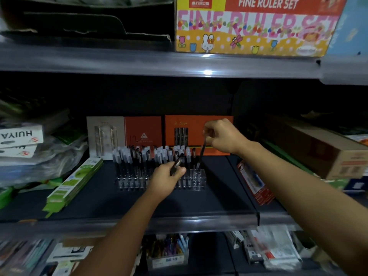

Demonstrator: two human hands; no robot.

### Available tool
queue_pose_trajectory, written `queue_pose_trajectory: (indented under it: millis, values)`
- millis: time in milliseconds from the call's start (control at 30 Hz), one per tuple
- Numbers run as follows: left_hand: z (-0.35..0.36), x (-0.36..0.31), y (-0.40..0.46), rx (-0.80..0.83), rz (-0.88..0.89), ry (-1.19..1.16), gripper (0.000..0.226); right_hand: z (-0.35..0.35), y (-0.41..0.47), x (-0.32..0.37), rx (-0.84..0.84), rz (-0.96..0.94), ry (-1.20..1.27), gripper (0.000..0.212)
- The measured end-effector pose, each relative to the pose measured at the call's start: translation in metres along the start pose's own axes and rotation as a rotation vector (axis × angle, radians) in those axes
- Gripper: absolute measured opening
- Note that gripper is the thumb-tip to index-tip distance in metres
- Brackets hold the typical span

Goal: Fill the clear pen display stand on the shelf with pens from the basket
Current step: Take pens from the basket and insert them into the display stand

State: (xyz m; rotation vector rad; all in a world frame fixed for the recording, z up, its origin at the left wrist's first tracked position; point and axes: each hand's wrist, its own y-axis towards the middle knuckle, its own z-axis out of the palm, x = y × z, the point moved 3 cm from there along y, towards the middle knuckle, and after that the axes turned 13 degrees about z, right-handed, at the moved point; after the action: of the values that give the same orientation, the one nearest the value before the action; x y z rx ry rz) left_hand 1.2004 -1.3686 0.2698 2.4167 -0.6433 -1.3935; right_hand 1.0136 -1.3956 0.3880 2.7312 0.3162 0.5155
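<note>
So the clear pen display stand (159,177) sits on the dark shelf (219,196), roughly mid-shelf and closer to the back edge, just in front of a couple of orange boxes (197,124) propped at the rear. Its left and middle slots are packed with capped pens (139,156), while the right end looks mostly bare. The right hand (223,136) pinches a single dark pen (201,154) by its top, held nearly upright with the tip down at the stand's right end. The left hand (169,177) is curled around a small bunch of dark pens (177,163) right in front of the stand. A green pack (73,182) lies toward the shelf's left front corner, and a ruler set box (256,26) sits on the shelf above.
</note>
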Motion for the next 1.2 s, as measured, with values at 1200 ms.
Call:
queue_pose_trajectory:
  millis: [1200]
  values:
    - [0.009,0.013,0.001,0.082,0.02,0.166,0.01,0.041,-0.009,0.023,0.296,-0.12,0.149,0.011]
